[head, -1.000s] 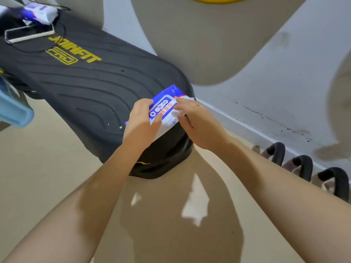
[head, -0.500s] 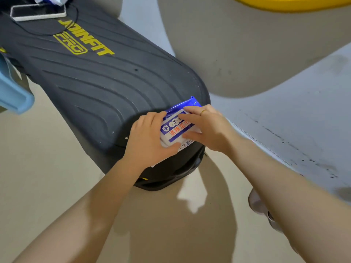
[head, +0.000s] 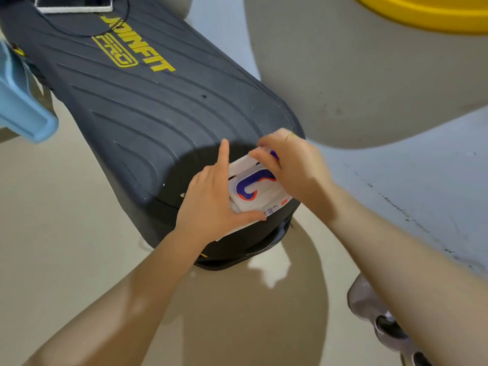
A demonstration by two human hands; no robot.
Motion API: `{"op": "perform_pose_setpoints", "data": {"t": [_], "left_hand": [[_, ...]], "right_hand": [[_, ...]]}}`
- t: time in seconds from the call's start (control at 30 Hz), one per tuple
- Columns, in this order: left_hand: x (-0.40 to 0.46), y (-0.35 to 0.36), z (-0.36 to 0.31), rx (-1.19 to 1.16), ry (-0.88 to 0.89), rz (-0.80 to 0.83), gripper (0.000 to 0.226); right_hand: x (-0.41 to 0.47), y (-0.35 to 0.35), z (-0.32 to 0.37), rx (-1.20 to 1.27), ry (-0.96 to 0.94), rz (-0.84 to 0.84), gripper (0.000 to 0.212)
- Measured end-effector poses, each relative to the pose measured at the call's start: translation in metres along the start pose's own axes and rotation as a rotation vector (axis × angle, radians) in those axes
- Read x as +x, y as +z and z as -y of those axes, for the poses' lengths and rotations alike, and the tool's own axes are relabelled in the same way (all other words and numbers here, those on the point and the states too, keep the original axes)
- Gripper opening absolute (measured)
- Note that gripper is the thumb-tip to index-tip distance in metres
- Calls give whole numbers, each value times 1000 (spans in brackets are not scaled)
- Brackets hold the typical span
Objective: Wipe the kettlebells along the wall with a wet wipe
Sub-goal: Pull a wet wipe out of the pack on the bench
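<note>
Both hands work a wet-wipe pack (head: 253, 188) on the near end of a black step platform (head: 148, 109).

Left hand (head: 214, 204) steadies the pack from its left side, thumb curled under the near edge, index finger straight up. Right hand (head: 293, 165) pinches at the top of the pack, where a white flap shows. No kettlebell can be made out; a grey shoe (head: 380, 320) stands on the beige floor (head: 66, 233) at lower right.

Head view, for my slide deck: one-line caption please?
Both hands open a wet-wipe pack on a black bench.
</note>
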State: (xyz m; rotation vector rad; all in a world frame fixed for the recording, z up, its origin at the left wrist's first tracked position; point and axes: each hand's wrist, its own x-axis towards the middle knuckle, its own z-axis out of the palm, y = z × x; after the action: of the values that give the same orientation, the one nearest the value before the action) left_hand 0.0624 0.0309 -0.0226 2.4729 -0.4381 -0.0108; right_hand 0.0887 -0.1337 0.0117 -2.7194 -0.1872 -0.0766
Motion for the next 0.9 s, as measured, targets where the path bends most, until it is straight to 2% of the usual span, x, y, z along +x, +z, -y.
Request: {"op": "perform_pose_setpoints", "data": {"t": [0.07,0.13,0.2,0.3,0.37,0.5,0.6,0.8,0.9], "left_hand": [[0,0,0,-17,-36,-39,106],[0,1,-1,-4,-53,-80,81],[2,1,-1,19,-48,-94,65],[3,0,-1,22,-25,-94,49],[3,-1,-1,16,-28,-78,51],[2,-1,-4,28,-53,-62,52],[3,0,-3,31,-66,-74,48],[3,2,-2,17,-71,-70,48],[3,3,0,10,-61,-75,48]], "right_hand": [[5,12,10,195,224,-167,21],[6,19,10,292,333,-189,28],[1,15,5,249,183,-57,32],[-11,5,-2,222,-101,176,6],[-16,2,-2,67,-232,263,20],[-18,1,10,-454,-430,159,22],[-19,8,14,-455,-331,320,31],[-8,10,27,-676,-275,356,34],[-5,9,22,-619,-191,364,27]]}}
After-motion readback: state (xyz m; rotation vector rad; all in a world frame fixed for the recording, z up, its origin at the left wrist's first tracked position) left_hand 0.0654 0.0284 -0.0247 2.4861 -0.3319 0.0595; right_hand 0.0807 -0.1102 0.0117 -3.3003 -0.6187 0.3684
